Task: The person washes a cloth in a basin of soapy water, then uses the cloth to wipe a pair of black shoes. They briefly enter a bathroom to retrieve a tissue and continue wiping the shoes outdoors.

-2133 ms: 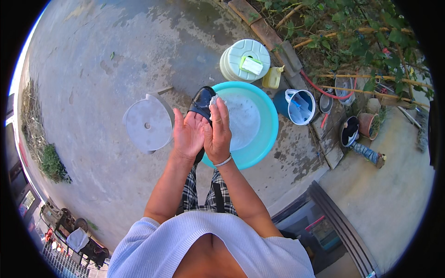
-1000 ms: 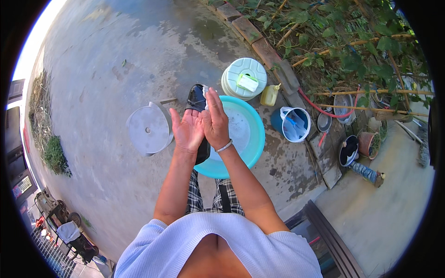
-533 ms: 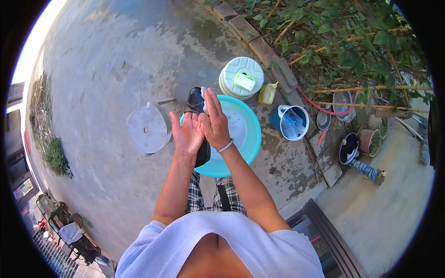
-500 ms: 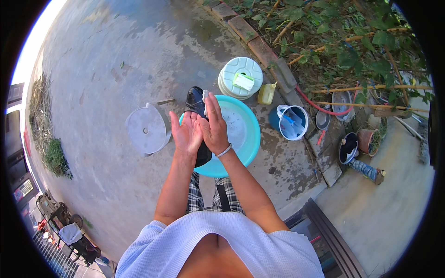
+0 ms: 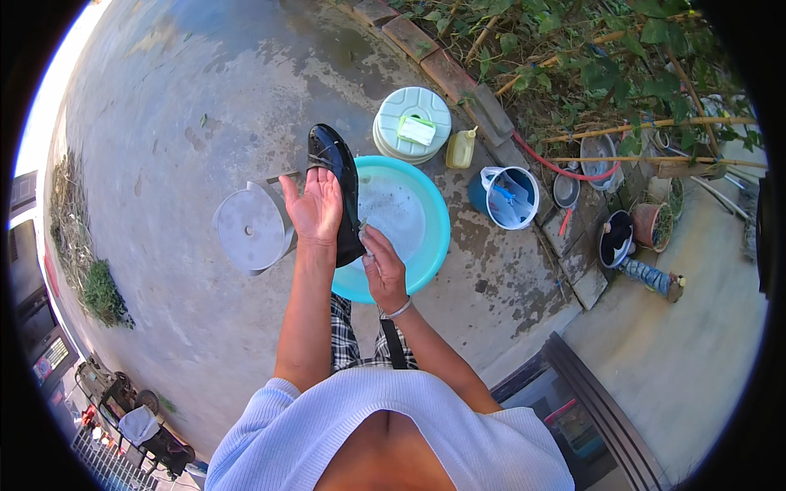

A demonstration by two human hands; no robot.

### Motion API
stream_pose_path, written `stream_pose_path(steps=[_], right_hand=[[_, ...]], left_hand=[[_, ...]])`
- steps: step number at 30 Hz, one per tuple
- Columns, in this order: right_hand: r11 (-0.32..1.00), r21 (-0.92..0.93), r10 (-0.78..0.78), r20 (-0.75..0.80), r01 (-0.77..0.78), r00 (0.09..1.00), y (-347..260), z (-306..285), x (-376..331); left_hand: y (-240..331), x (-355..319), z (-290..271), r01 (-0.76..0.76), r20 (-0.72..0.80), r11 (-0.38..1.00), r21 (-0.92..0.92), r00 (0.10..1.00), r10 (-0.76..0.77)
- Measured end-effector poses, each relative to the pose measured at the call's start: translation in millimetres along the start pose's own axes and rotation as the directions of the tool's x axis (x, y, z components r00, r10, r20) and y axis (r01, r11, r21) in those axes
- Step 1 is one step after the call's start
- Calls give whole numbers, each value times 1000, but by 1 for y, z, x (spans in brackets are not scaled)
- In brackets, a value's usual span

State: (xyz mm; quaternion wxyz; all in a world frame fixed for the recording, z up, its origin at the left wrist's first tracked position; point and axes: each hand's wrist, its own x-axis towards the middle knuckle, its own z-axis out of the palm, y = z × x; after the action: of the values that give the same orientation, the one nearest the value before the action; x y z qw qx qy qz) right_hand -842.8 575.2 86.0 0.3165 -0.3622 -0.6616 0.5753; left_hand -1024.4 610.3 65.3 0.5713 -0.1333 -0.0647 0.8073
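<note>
A shiny black shoe is held up over the left side of a turquoise basin. My left hand is palm up, its fingertips tucked into the shoe's opening and its thumb out to the side. My right hand pinches a small greyish wad, perhaps a cloth or brush, beside the heel end of the shoe. Whether the wad touches the shoe is hard to make out. Cloudy, speckled water shows in the basin.
Beyond the basin stands a pale round tub carrying a bar in a green dish. A yellowish bottle and a blue bucket are to the right. At left is a grey round stool. Bricks edge the plants.
My right hand has come down from the toe end to the heel end with the wad. The shoe has shifted up, and more of its side now shows.
</note>
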Motion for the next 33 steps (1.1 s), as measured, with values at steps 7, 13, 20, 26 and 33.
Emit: stream_pose_path(steps=[7, 13, 20, 26, 33], right_hand=[[294, 876, 526, 187, -384, 829, 21, -1, 3], [311, 902, 516, 104, -299, 850, 15, -4, 8], [436, 826, 594, 35, -358, 804, 10, -8, 16], [905, 323, 355, -210, -278, 911, 17, 5, 20], [981, -157, -123, -63, 111, 990, -15, 1, 54]], left_hand=[[-23, -3, 1, -69, -217, 990, 126, 971, 95], [-51, -22, 34, 227, -350, 631, 742, 934, 76], [-46, -69, 74, 188, -309, -670, 718, 949, -65], [-21, -85, 58, 238, -307, -555, 797, 951, -33], [-24, -86, 57, 206, -250, -378, 902, 966, -70]])
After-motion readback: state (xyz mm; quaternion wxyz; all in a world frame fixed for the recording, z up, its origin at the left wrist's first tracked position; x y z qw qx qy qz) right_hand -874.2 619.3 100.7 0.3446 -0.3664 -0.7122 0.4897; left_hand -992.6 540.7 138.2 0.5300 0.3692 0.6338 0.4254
